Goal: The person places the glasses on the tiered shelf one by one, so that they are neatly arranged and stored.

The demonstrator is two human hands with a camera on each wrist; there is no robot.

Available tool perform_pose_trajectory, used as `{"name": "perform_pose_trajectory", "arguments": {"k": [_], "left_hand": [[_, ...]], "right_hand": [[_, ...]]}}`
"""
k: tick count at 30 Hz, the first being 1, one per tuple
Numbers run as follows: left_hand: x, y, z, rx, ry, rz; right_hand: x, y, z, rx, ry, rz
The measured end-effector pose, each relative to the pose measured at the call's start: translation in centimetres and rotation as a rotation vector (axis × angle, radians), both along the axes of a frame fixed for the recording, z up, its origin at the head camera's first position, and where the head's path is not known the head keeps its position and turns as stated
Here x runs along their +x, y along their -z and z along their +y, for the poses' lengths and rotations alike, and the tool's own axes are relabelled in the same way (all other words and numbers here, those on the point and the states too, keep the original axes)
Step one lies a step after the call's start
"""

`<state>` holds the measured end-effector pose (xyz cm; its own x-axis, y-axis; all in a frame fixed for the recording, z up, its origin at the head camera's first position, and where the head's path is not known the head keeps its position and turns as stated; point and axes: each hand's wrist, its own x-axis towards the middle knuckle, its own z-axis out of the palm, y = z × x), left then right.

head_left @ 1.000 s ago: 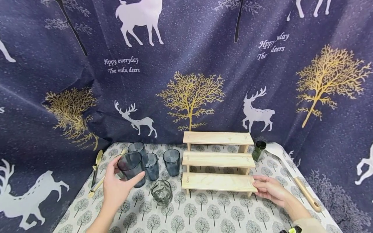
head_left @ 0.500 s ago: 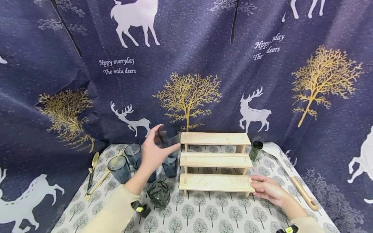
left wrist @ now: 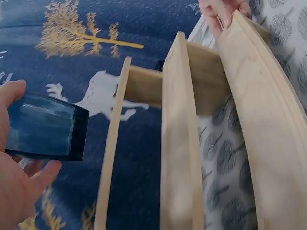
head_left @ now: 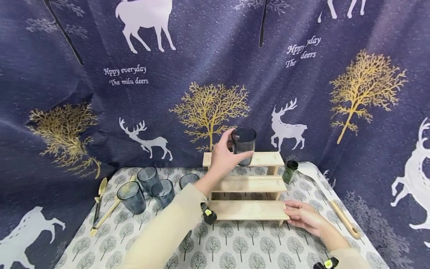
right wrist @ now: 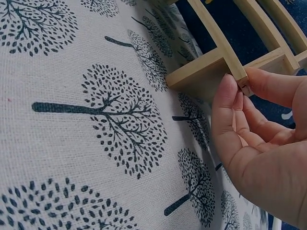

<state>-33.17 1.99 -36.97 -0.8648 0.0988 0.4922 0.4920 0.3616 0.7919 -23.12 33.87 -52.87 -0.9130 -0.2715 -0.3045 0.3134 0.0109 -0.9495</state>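
Observation:
My left hand [head_left: 222, 156] grips a blue-grey drinking glass [head_left: 244, 141] by its side, fingers and thumb curled round it. In the head view the glass overlaps the top shelf of a three-tier wooden display rack [head_left: 248, 210]. The left wrist view shows this glass [left wrist: 45, 127] apart from the rack, its base toward the top shelf [left wrist: 113, 143]. At the right end of the lowest shelf, my right hand [head_left: 304, 217] pinches the board's corner; the right wrist view shows thumb and fingers of that hand [right wrist: 268, 148] on the shelf end [right wrist: 232, 62].
Several similar glasses [head_left: 131, 198] stand left of the rack, one partly behind my left sleeve [head_left: 168, 233]. A dark green jar [head_left: 290, 172] stands behind right. A wooden-handled white utensil [head_left: 342, 218] lies along the right edge, gold-coloured utensils [head_left: 99, 200] along the left.
My left hand has lifted the glass from the group at left and carried it right and up to the rack's top shelf. The right hand has kept its hold on the lowest shelf.

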Motion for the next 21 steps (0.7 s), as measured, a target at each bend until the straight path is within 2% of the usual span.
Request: {"name": "perform_pose_trajectory", "arguments": {"k": [5, 9, 16, 21], "left_hand": [[-1.0, 0.6, 3.3, -0.022, 0.037, -0.029], [-1.7, 0.8, 5.2, -0.047, 0.05, -0.053], [-2.4, 0.9, 6.9, -0.081, 0.056, -0.072], [-2.7, 0.8, 7.3, -0.092, 0.065, -0.093]], "right_hand": [[0.0, 0.0, -0.1, -0.008, 0.009, 0.0], [0.1, -0.1, -0.1, -0.013, -0.003, 0.008], [0.1, -0.1, 0.0, -0.039, -0.007, 0.005], [0.0, 0.1, 0.1, -0.031, -0.012, 0.015]]}}
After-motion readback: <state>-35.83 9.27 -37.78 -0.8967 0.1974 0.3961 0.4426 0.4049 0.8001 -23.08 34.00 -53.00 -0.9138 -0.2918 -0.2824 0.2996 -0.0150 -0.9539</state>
